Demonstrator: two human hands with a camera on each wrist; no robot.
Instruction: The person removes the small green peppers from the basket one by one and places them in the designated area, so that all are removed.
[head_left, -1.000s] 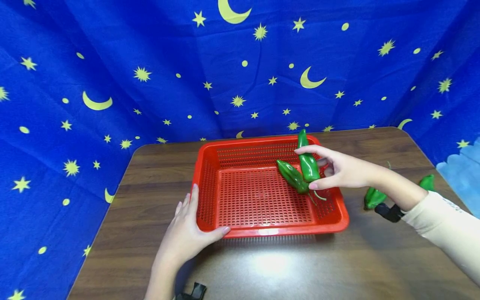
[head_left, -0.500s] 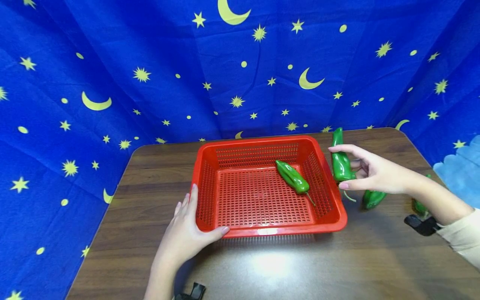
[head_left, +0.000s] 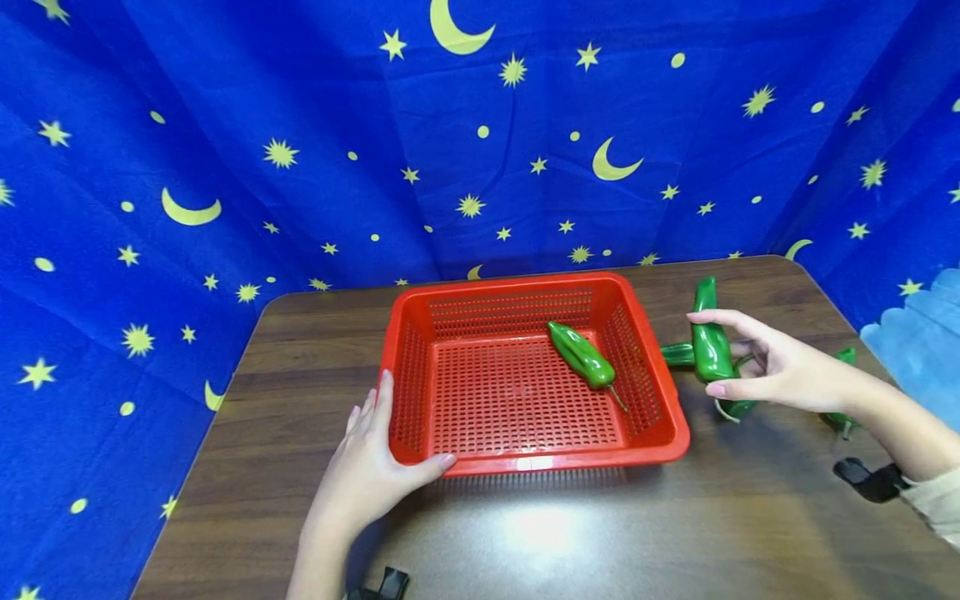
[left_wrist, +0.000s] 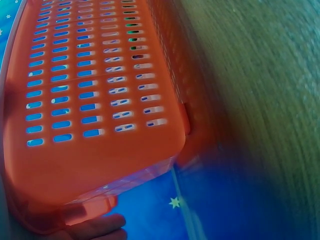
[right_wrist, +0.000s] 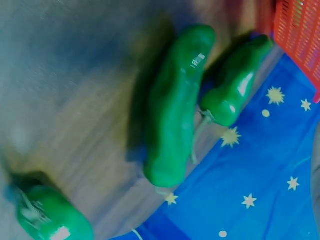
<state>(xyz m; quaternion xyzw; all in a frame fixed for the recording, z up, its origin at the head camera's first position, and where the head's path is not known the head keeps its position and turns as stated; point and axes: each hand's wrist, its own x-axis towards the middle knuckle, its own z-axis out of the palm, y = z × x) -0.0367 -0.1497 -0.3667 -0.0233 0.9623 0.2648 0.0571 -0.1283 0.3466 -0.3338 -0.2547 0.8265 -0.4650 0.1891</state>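
Observation:
My left hand (head_left: 375, 475) rests on the near left corner of a red plastic basket (head_left: 525, 460), thumb over the front rim. Its fingertips (left_wrist: 107, 227) appear at the basket corner in the left wrist view. My right hand (head_left: 780, 362) pinches a long green pepper (head_left: 711, 342) between thumb and fingers, right of the basket, stem end towards me. Another green pepper (head_left: 585, 354) lies inside the basket. Behind the held one, a pepper (head_left: 677, 355) lies beside the basket wall. The right wrist view shows several peppers, including a long one (right_wrist: 175, 110) in the middle.
A green pepper (head_left: 836, 419) lies partly hidden behind my right wrist. The wooden table (head_left: 600, 533) meets a blue curtain (head_left: 360, 100) with stars and moons at its back and sides. Black wrist straps or mounts show at both wrists.
My right hand has carried the held pepper from above the basket's right side out to the right, then slightly towards me. My left hand stays on the basket; one pepper remains inside it.

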